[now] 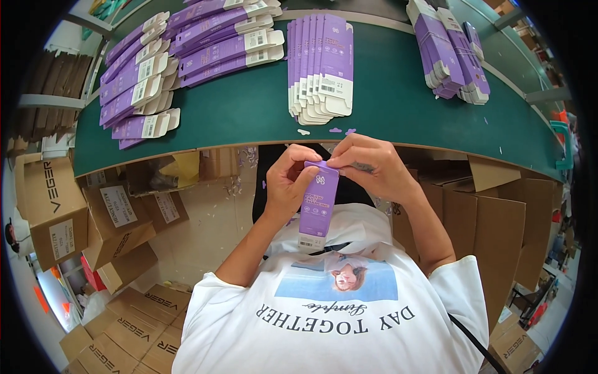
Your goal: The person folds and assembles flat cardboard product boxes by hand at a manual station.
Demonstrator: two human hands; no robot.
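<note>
A slim purple carton [318, 202] with a white end stands upright in front of my chest, below the table's near edge. My left hand [288, 184] wraps around its upper left side. My right hand [367, 165] pinches the flap at its top end with the fingertips. Directly beyond my hands, a stack of flat purple-and-white carton blanks [321, 65] lies fanned out on the green table [386, 106].
Folded purple cartons [187, 53] lie in rows at the table's far left, and another pile of cartons [450, 50] sits at the far right. Brown cardboard boxes [112, 218] crowd the floor on my left and boxes [492, 218] stand on my right.
</note>
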